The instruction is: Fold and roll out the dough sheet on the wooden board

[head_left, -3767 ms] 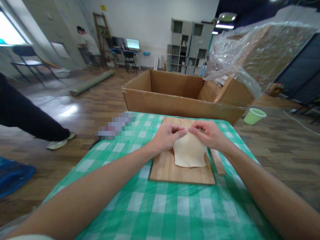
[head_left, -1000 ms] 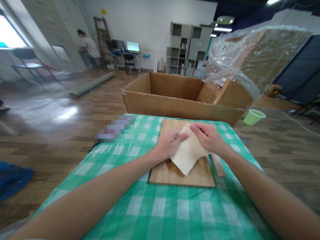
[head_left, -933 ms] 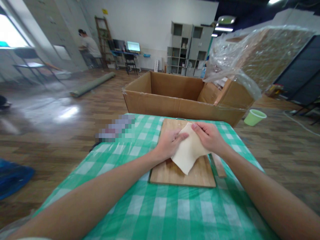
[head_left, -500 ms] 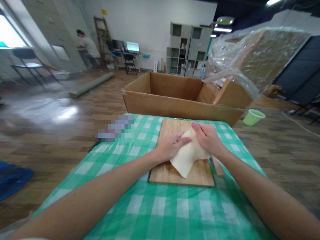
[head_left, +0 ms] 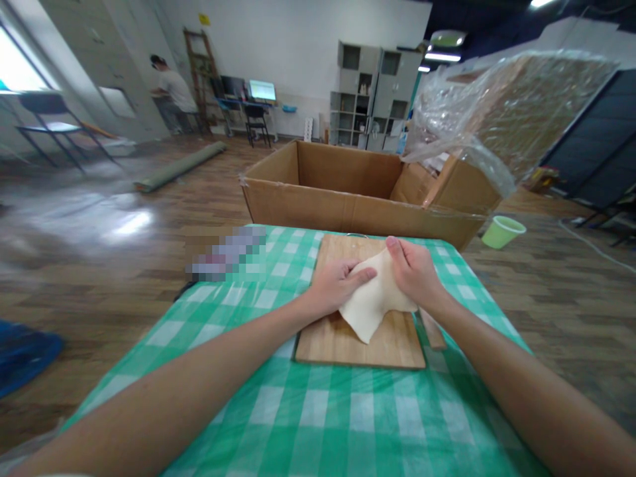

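Over the wooden board (head_left: pixel 348 341) on the green-checked worktop (head_left: pixel 308 417): pale dough sheet (head_left: pixel 370 305) pinched by left hand (head_left: pixel 335 288) and right hand (head_left: pixel 415 275); best kept evenly taut, thin edges unstretched.

We look from head height, forward and down along both forearms, close over the green checked table (head_left: pixel 318 411). Our single view faces a cardboard box (head_left: pixel 348 192) just past it, then the room's far wall.

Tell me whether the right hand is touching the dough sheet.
Touching. The head view shows the right hand gripping the upper edge of the dough sheet, thumb on top, above the wooden board.
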Motion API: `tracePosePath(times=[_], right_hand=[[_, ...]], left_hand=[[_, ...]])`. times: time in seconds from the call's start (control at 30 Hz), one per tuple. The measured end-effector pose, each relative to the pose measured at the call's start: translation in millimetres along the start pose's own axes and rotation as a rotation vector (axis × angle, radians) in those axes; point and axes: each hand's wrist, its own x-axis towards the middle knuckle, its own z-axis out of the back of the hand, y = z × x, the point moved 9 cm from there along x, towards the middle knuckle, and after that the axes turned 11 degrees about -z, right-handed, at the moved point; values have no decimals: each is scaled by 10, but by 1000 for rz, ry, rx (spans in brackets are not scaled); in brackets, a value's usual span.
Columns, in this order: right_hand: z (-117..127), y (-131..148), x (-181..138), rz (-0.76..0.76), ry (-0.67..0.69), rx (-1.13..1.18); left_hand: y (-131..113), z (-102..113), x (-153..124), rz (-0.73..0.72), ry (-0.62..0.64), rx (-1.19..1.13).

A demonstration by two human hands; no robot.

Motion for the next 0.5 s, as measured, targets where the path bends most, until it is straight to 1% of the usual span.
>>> tracePosePath(times=[0.07,0.1,0.17,0.23,0.27,0.33,0.43,0.5], right_hand=[[-13,-96,24,-76,22,94],[-47,-133,33,-110,67,154],[-156,-160,31,-153,212,260],[-256,-150,3,-183,361,313],[-278,-144,-10,-195,402,322],[-250,-130,-13,-203,397,321],[-150,-88,7,-177,318,318],[-156,-37,-1,-156,362,314]], left_hand=[[-30,80,1,5,-69,18],[-57,115,3,-3,-97,37],[-123,157,13,-31,-125,68],[-176,169,26,-56,-124,80],[-194,174,32,-63,-122,81],[-217,187,43,-70,-118,76],[-246,203,55,-78,-100,65],[-271,200,63,-88,-77,60]])
